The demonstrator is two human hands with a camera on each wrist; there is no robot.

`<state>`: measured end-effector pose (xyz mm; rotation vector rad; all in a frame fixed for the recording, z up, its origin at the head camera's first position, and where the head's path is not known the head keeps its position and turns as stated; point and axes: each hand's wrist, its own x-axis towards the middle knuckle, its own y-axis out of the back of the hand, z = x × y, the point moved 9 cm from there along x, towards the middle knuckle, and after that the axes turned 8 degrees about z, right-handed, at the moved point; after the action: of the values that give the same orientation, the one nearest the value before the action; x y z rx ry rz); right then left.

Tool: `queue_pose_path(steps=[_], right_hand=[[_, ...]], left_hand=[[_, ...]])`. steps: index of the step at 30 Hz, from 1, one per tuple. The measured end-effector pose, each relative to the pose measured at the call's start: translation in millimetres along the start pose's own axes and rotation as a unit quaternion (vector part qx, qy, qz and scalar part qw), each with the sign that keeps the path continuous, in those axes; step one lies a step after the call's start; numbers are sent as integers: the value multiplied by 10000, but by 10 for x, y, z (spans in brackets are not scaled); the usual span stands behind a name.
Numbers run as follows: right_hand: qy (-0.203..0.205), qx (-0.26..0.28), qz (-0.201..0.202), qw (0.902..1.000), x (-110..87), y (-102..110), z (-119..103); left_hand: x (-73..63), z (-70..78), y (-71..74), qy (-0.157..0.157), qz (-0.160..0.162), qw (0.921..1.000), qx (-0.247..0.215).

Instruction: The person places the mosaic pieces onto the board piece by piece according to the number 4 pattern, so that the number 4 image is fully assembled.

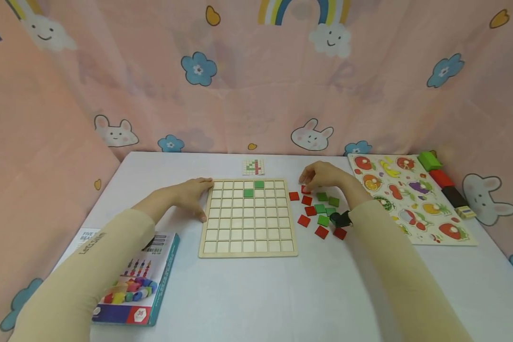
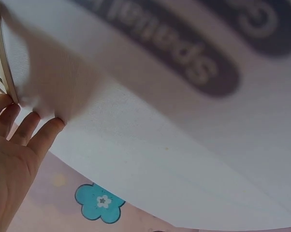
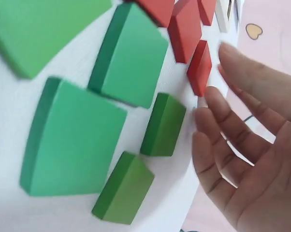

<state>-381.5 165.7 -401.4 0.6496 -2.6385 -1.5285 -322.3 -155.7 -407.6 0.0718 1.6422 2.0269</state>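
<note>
A wooden grid board [image 1: 236, 234] lies flat on the white table, with two green square tiles [image 1: 248, 193] in its upper cells. At the board's left edge, my left hand [image 1: 187, 195] touches the far corner with its fingertips, thumb lower down the side. Its fingers [image 2: 46, 135] are extended in the left wrist view. Right of the board, my right hand [image 1: 325, 175] hovers over loose red and green tiles. Beside its fingertips lies a red tile [image 3: 199, 68]; thumb and fingers are apart there, gripping nothing. Several green tiles [image 3: 74, 140] lie nearer the wrist camera.
A small pattern card [image 1: 253, 167] lies behind the board. A boxed set [image 1: 130, 294] sits under the left forearm. On the right are a fruit picture board [image 1: 414, 199] and a row of coloured blocks [image 1: 441, 179]. Patterned cloth [image 1: 248, 95] hangs behind the table.
</note>
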Motion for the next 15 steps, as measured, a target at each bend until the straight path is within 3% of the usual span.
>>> queue_pose_path(steps=[15], right_hand=[[-195, -84, -57, 9998, 4, -34, 137]], left_hand=[[-5, 3, -5, -20, 16, 10000, -38]])
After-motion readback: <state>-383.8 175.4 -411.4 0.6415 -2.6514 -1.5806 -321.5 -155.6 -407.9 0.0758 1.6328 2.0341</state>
